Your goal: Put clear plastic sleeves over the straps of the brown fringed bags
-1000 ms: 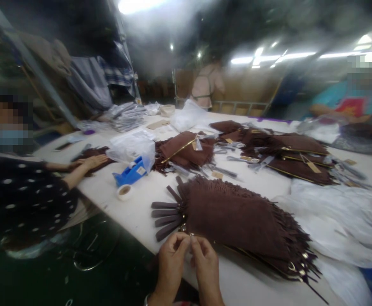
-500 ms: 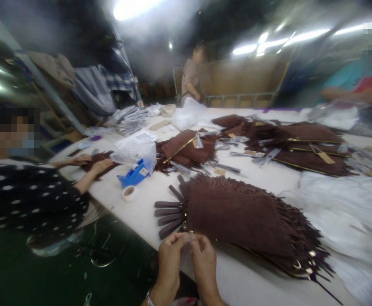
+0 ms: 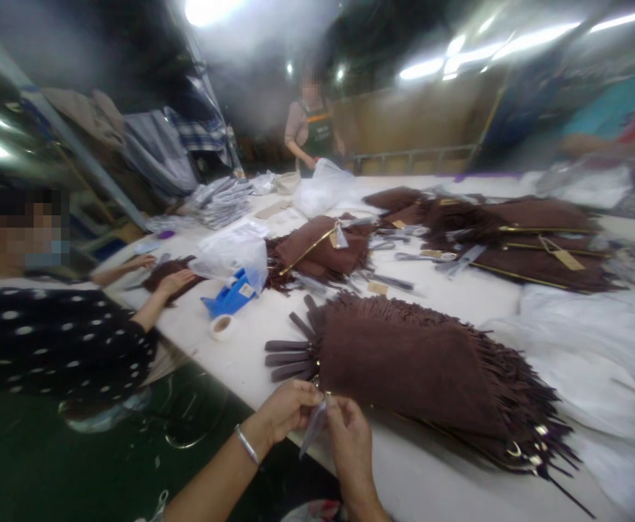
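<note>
A stack of brown fringed bags [image 3: 404, 370] lies at the table's near edge, with several dark straps [image 3: 290, 355] fanned out at its left end. Beside its lower left corner, my left hand [image 3: 290, 409] is closed, its thumb and fingertips pinching a small translucent grey strip [image 3: 314, 426]. Close on the right, my right hand [image 3: 350, 431] is also closed, its fingertips on the top of the same strip near a small gold-coloured metal piece. The strip hangs down between both hands.
A blue tape dispenser [image 3: 231, 293] and a tape roll [image 3: 222, 328] stand left of the stack. More brown bags [image 3: 546, 257] lie behind, with white wrapping [image 3: 583, 362] at the right. A person in dotted clothing [image 3: 51, 341] works at the left; another person [image 3: 312, 127] stands behind the table.
My left hand has turned and its forearm now slants in from the left. The grey strip shows more fully between my hands. The person at the back has turned towards the table.
</note>
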